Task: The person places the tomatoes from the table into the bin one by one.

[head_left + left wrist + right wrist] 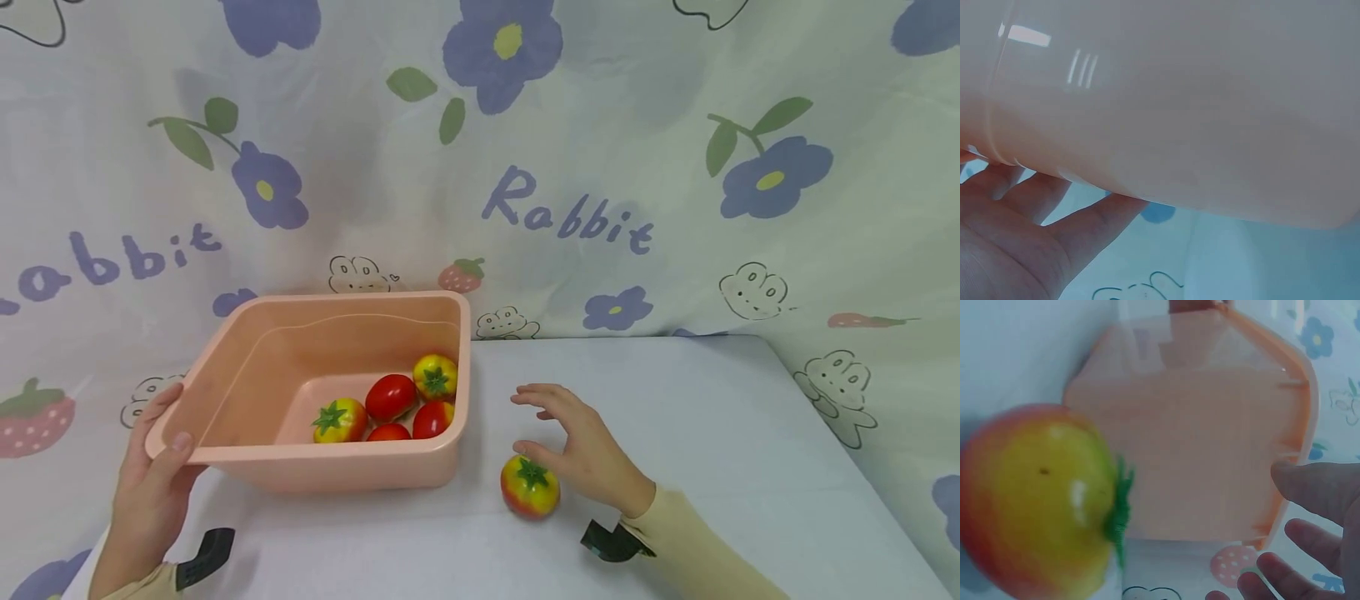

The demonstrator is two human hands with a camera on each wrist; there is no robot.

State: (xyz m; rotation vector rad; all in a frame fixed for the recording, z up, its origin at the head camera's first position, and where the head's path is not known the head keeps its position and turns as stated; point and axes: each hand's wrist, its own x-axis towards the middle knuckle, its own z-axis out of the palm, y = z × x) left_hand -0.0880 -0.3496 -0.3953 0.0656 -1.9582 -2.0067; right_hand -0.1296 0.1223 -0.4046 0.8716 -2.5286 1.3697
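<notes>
A pink plastic bin (322,467) is tilted on the left of the table. My left hand (153,487) grips its left rim, thumb over the edge; in the left wrist view, fingers (1094,228) lie against the outer wall. Inside the bin are yellow-red tomatoes (341,419) with green calyxes and several red ones (391,397). Another yellow-red tomato (530,492) sits on the table right of the bin. Just above and right of it hovers my right hand (581,442), fingers extended and apart, holding nothing. The right wrist view shows that tomato (1038,500) large and close, apart from the fingers.
The table (637,383) has a white cover. Behind it hangs a cloth (600,108) printed with flowers, rabbits and strawberries, coming down to the back edge and along the right side. Black bands (617,542) circle both wrists.
</notes>
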